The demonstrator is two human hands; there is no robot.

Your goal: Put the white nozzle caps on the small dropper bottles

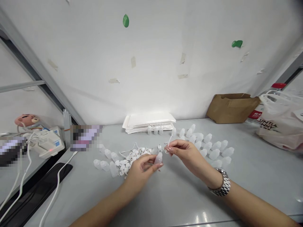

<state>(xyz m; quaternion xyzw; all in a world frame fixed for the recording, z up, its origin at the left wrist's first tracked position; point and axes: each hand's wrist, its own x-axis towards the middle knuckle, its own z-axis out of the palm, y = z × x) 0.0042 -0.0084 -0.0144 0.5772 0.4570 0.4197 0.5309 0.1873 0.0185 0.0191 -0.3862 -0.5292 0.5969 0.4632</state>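
Observation:
My left hand (pixel 143 165) grips a small translucent plastic bottle (pixel 158 158) near the middle of the table, fingers around its body and the neck pointing up. Just to the right, my right hand (pixel 183 151) pinches a thin white strip (pixel 170 138) between thumb and fingertips. A small white cap-like piece (pixel 159 147) shows between the hands; whether it touches the bottle I cannot tell. Beside my left hand lies a pile of small white caps (pixel 129 160), partly hidden by that hand. Several similar bottles (pixel 214 154) lie beyond my right forearm.
More bottles (pixel 114 168) lie left of the caps. Three small bottles (pixel 156 130) stand before a stack of white paper (pixel 149 119) at the wall. A brown box (pixel 233 108) and white plastic bag (pixel 281 123) sit right. Left are a white cable (pixel 56 189) and power strip (pixel 48 143).

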